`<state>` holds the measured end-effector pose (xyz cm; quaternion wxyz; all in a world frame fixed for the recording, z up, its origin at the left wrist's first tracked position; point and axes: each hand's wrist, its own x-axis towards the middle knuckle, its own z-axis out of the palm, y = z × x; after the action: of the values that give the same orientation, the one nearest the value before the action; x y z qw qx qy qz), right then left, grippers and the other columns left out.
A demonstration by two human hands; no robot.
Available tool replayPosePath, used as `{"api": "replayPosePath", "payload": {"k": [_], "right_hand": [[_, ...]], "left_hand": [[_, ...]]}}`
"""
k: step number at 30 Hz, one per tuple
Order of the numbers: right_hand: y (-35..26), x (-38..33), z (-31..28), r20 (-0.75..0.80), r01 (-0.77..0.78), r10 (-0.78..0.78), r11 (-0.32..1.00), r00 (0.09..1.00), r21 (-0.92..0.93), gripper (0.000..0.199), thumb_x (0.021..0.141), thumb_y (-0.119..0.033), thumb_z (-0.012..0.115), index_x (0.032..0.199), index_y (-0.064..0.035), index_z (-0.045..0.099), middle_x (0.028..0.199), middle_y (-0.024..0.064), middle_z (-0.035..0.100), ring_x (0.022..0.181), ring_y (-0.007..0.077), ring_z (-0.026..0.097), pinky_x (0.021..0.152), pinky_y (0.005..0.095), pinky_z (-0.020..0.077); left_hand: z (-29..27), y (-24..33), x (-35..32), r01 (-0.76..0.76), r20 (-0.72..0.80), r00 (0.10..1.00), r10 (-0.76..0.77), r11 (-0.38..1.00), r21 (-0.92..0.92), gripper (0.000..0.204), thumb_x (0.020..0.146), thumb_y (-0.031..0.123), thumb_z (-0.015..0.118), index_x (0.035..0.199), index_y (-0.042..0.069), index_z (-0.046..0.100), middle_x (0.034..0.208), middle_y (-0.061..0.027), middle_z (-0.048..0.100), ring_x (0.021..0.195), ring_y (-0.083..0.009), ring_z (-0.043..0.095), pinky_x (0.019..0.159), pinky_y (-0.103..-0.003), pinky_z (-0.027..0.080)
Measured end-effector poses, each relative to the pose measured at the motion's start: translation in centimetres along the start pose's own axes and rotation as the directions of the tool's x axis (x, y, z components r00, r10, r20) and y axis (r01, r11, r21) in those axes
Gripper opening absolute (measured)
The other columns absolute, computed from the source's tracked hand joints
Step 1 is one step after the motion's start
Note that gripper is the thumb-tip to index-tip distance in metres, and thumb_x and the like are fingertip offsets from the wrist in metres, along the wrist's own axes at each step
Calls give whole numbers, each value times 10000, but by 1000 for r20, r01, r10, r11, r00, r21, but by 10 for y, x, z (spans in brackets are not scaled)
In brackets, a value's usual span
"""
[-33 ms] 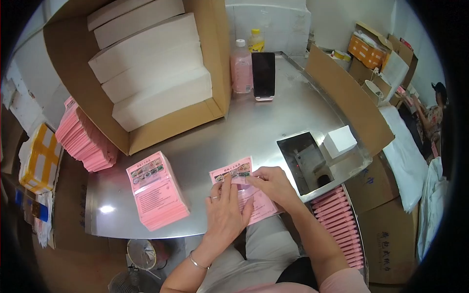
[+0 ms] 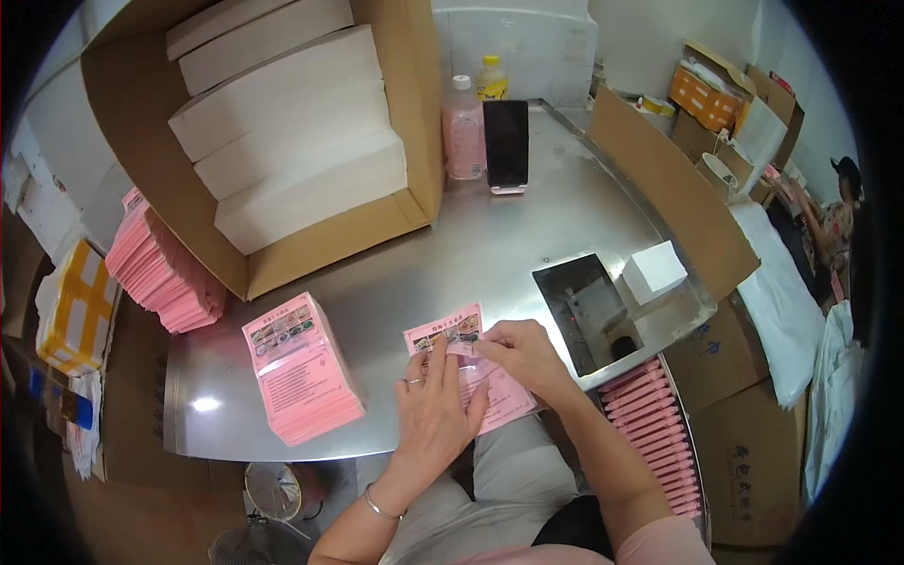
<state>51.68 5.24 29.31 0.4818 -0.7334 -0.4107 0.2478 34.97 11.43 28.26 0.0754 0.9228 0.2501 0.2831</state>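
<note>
A pink printed packet [image 2: 504, 400] with small food pictures along its top lies at the table's front edge, partly over my lap. My left hand [image 2: 433, 400] rests on its left side, fingers stretched out and pressing on it; a ring and a bracelet show on this hand and wrist. At the packet's right side, my right hand [image 2: 523, 358] pinches a clear, shiny strip or flap across its middle between thumb and fingers. The fingertips partly hide that strip. A thick stack of matching pink packets [image 2: 306, 377] sits to the left of my hands.
An open cardboard box [image 2: 339, 254] holding white paper blocks stands back left, beside more pink packets [image 2: 165, 264]. A phone [image 2: 508, 146] stands before two bottles. Right are a table cutout [image 2: 589, 315], a white block [image 2: 654, 271] and a box of pink packets [image 2: 654, 433].
My hands and the packet stay in nearly the same place. At the far right, a person in a dark cap has shifted a little and shows more clearly.
</note>
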Motion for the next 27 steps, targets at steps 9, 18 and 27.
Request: {"api": "replayPosePath", "payload": {"k": [9,18,27], "right_hand": [[4,2,-10,-114,-40,33,997,993,-61,227,847,-147,679,864,78,703,697,151,693,625,164,642,621,332,517],[-1,10,-24,44,-217,212,956,976,196,279,887,-188,661,813,80,689,655,79,650,636,101,612,582,316,503],[25,38,-12,-207,63,-113,970,972,-235,282,875,-234,698,879,47,713,650,160,656,563,178,602,579,351,484]], "left_hand": [[2,-11,-2,-16,7,1000,15,993,113,462,843,350,686,1163,17,666,1396,-102,562,1151,-383,546,804,-465,390],[-4,-9,0,-36,24,999,34,997,71,469,851,320,685,1234,53,643,1429,-117,532,1181,-407,525,842,-478,390],[-5,-9,0,-7,59,998,1,995,101,529,861,316,668,1306,38,599,1444,-112,521,1240,-371,497,907,-467,370]]}}
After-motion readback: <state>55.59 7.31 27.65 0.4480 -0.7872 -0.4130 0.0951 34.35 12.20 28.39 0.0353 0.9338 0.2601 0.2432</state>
